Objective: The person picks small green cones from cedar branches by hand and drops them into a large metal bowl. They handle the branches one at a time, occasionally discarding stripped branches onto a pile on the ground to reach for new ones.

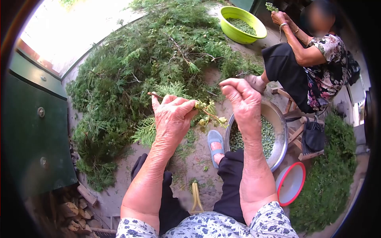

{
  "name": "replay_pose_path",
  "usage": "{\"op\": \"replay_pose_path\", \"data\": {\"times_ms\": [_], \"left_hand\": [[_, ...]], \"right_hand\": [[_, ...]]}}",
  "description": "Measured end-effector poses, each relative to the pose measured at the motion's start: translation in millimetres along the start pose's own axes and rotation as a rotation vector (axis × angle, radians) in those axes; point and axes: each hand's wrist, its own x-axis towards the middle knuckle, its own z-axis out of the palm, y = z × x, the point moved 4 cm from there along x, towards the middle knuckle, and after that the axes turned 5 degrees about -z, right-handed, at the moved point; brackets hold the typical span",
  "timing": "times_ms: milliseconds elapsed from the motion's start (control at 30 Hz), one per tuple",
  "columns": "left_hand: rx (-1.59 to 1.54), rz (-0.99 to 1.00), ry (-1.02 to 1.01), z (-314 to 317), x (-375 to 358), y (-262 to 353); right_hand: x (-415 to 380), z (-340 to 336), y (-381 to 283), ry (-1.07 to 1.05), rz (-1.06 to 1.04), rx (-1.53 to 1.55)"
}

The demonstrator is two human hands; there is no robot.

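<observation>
In the head view, my left hand is closed around a leafy evergreen sprig, whose brown stem end sticks out at the left. Small green cones show on the sprig, right of the fingers. My right hand is raised apart from the sprig, thumb and forefinger bent towards each other; whether anything small is between them cannot be made out. Below and behind the right hand stands a metal basin holding green cones, partly hidden by my forearm.
A large heap of evergreen branches lies ahead. Beyond are a yellow-green basin of cones and a seated person holding a sprig. A red-rimmed bowl, wooden stool and more greenery stand right; firewood lies lower left.
</observation>
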Motion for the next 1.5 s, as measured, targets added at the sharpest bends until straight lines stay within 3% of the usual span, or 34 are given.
{"op": "replay_pose_path", "data": {"times_ms": [100,133,200,233,433,500,633,667,733,800,867,1000,1133,1500], "left_hand": [[0.038,0.0,0.005,1.7,-1.6,1.3],[0.038,0.001,0.001,2.3,-2.4,0.7],[0.03,0.024,-0.021,3.9,-2.8,-0.7],[0.029,0.024,-0.021,2.1,-2.2,1.1],[-0.035,0.073,-0.062,-0.5,-2.1,4.9],[-0.058,0.083,-0.04,-2.9,-3.4,9.4],[-0.132,-0.036,0.035,-9.4,-2.0,6.1],[-0.131,-0.035,0.036,-6.8,-2.9,-0.4],[-0.832,-0.426,-0.064,3.5,-2.5,-21.7],[-0.905,-0.499,-0.106,2.9,-5.4,-22.7],[-1.097,-0.634,-0.186,9.3,-7.3,-24.2],[-1.317,-0.705,-0.198,6.8,-6.7,-17.0],[-1.215,-0.712,-0.223,13.6,-9.0,-24.8],[-1.13,-0.687,-0.25,17.2,-9.1,-23.4]], "right_hand": [[-10.8,29.4,-19.3,-0.381,-0.382,-0.359],[-15.9,35.7,-12.6,-0.417,-0.394,-0.419],[-19.5,41.0,-1.0,-0.48,-0.172,-0.387],[-19.9,40.9,2.6,-0.48,-0.172,-0.388],[-19.5,37.2,8.3,-0.36,0.03,-0.066],[-9.0,26.3,6.7,-0.152,0.111,0.006],[2.0,7.0,24.8,0.071,0.419,0.785],[2.2,2.7,29.4,0.07,0.418,0.787],[0.2,-0.4,45.0,0.146,0.499,0.899],[-2.1,3.5,49.7,0.159,0.506,0.879],[-10.0,15.8,47.7,-0.068,0.58,0.762],[-19.9,40.9,29.4,-0.214,0.477,0.509],[-22.2,48.9,28.6,-0.167,0.525,0.686],[-20.1,48.3,28.1,-0.154,0.414,0.432]]}}
